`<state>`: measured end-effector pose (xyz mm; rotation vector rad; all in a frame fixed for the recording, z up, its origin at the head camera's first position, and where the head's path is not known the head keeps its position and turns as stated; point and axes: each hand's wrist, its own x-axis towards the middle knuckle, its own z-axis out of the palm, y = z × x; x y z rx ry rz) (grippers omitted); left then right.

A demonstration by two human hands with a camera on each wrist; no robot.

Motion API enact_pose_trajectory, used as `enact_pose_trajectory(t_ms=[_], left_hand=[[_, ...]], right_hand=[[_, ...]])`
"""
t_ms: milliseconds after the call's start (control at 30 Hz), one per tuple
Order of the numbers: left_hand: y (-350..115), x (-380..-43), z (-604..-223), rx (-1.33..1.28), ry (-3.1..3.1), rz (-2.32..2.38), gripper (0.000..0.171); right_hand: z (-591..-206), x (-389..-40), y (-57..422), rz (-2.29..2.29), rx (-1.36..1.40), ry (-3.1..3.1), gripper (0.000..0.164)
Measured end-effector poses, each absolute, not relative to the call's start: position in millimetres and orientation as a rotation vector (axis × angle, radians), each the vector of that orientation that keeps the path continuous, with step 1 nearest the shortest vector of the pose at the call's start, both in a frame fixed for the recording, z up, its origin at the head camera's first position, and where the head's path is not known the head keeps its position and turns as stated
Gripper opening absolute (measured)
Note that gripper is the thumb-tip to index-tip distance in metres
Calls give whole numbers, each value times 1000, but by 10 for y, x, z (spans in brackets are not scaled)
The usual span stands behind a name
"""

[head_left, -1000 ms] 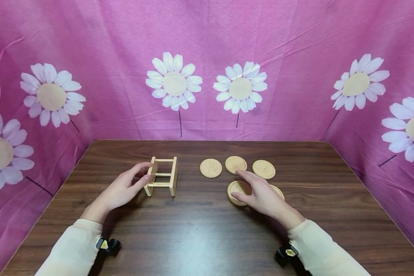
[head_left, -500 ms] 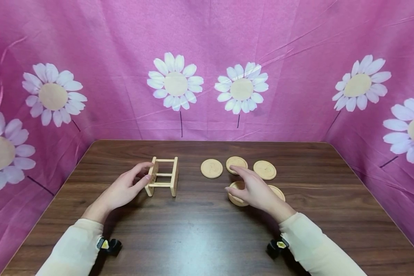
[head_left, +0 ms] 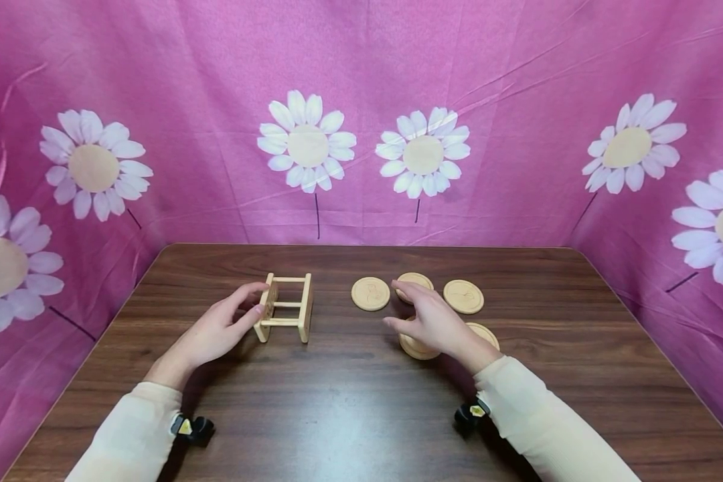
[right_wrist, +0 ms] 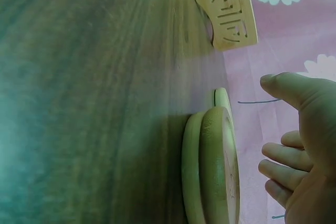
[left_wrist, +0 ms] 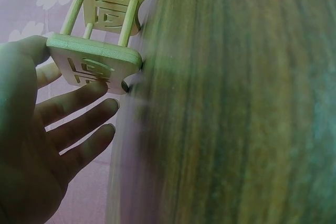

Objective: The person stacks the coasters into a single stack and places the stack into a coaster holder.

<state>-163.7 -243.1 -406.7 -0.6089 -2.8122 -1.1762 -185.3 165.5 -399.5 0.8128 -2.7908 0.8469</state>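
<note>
In the head view a small pale wooden coaster rack (head_left: pixel 304 308) with round crossbars stands at the left. My left hand (head_left: pixel 219 329) holds its left side panel, thumb at the near edge and forefinger at the far edge. The left wrist view shows the other fingers spread beside the slotted panel (left_wrist: pixel 94 66). My right hand (head_left: pixel 436 321) hovers, fingers apart and holding nothing, over the round wooden coasters. Under it are a near coaster (head_left: pixel 416 348) and a far one (head_left: pixel 418 278), both partly covered. In the right wrist view one coaster (right_wrist: pixel 212 166) lies on top of another (right_wrist: pixel 191 166).
A coaster (head_left: pixel 370 294) with an engraved outline lies left of the right hand. Two more coasters, one at the back right (head_left: pixel 464 296) and one near the wrist (head_left: pixel 483 335), are on the brown wooden table (head_left: pixel 337 415). A pink flowered cloth (head_left: pixel 361 221) hangs around it.
My right hand has moved left and slightly away from me over the coasters, its thumb now past the near coaster's left edge. The left hand and rack have stayed put.
</note>
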Motion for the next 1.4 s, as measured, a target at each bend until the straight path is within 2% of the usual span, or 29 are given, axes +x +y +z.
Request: enact_pose_trajectory(t_ms=[533,733,967,1133,1400], left_hand=[[-2433,-1629,-4074,-617,-2791,-1193,39],[-2433,-1634,-4072,-618,-2793,-1194,40],[-2434,-1639,-4077,-617,-2803,-1190,40],[-2433,-1638,-4081,-615,-2804,-1183,39],[-2433,-1637,-4091,-605,-2808,-1178,39]], right_hand=[[-3984,-2042,1492,776,794,-2890,76],[-4342,-2335,1544,737,799,-2853,83],[-4384,-2450,1522,788,802,-2924,89],[-4615,-2624,1555,737,797,-2926,92],[-4079,-2333,1367,692,806,-3013,84]])
